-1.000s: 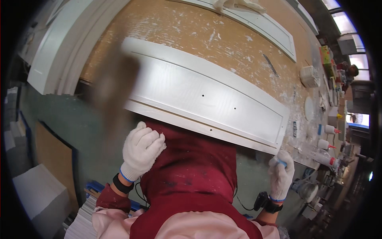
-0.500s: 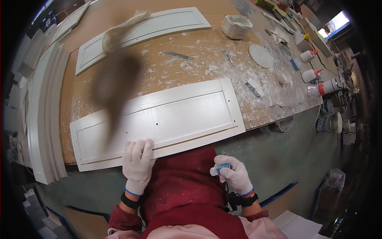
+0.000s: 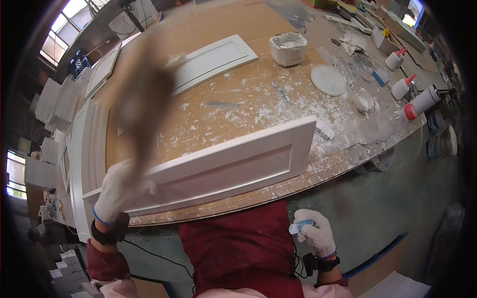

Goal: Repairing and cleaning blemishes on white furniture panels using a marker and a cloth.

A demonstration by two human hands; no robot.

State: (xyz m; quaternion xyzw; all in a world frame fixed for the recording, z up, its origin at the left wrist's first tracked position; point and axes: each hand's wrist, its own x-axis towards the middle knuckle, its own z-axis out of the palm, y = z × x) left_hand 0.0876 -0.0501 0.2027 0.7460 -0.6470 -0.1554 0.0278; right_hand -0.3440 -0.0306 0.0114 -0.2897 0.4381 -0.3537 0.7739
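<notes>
A white panel door (image 3: 238, 166) with a recessed centre stands tilted up on its long edge along the table's front. My left hand (image 3: 117, 191), in a white knit glove, grips it near its left end; a dark blurred blot in front of the camera hides part of that hand and the panel. Out past the table's front edge, beside my dark red apron, my right hand (image 3: 316, 233) is also gloved. Its fingers are closed round a small blue and whitish object (image 3: 301, 227), whose kind I cannot make out.
Another white panel (image 3: 216, 62) lies farther back on the scuffed brown worktable (image 3: 198, 116). A square white tub (image 3: 288, 49), a round lid (image 3: 328, 80) and red-tipped bottles (image 3: 401, 87) stand or lie to the right. White panels (image 3: 92, 144) are stacked at the left.
The near panel has gone from lying flat to tilted up on its long edge. My left hand has moved left, from the panel's front edge to its left end. My right hand keeps its small object.
</notes>
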